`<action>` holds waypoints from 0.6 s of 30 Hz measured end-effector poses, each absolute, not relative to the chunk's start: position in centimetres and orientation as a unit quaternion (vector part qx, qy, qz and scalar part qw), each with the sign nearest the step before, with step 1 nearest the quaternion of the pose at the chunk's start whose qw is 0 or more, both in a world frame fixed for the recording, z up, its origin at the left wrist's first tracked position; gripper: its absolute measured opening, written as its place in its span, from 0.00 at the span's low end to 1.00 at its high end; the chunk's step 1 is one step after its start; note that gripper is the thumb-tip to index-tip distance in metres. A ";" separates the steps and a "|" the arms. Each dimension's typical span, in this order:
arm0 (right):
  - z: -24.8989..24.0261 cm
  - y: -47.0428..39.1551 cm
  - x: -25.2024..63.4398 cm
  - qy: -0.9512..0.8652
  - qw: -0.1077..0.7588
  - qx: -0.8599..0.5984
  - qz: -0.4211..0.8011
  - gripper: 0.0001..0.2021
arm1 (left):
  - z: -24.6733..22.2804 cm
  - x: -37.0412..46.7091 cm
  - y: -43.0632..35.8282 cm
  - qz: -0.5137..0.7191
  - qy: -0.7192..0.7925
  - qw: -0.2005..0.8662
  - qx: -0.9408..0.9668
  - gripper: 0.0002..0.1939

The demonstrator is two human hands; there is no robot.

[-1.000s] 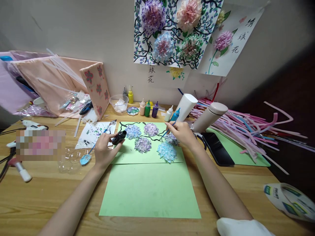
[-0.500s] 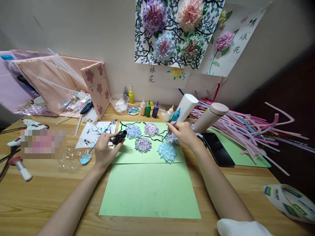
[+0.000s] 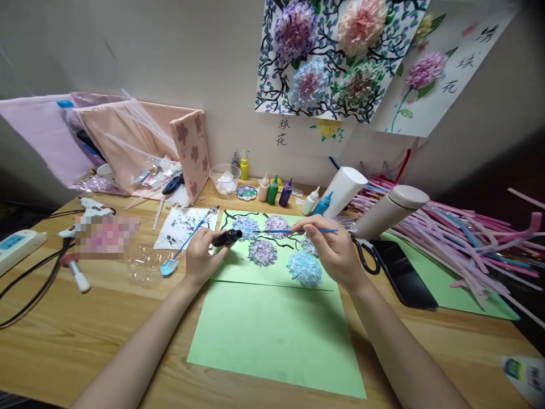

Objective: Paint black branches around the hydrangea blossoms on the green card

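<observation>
Evidently, the right hand [image 3: 334,250] had its fingers closed on a thin blue brush [image 3: 276,231], level above the green paper [image 3: 276,335] and pointing toward the black bottle [image 3: 226,238] clasped in the left hand [image 3: 201,255]. Fluffy flowers [image 3: 263,252] lay just below both grips. I judged that a light pinch, a steady bottle with its mouth raised, and a brush free of drips served best. Up beyond the right grip, a wall sheet [image 3: 432,111] read "绣球花"; lettering on the white package [image 3: 528,382] was too blurred.
</observation>
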State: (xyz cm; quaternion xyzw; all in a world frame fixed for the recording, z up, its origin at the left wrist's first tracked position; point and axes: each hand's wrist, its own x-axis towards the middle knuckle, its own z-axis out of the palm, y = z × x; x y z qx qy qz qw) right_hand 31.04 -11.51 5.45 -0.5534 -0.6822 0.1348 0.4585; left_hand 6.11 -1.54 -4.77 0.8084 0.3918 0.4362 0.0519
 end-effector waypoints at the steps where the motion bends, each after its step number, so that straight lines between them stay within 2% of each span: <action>1: 5.4 -11.6 30.7 -0.693 0.451 -0.546 0.135 0.15 | -4.8 6.1 -1.5 0.433 0.393 0.056 0.809 0.11; 11: 4.5 -11.4 30.0 -0.750 0.407 -0.501 0.142 0.10 | -5.4 6.0 -1.5 0.424 0.366 0.038 0.827 0.14; 18: 4.3 -11.4 29.9 -0.763 0.391 -0.496 0.134 0.10 | -5.4 5.8 -1.5 0.416 0.359 0.034 0.834 0.12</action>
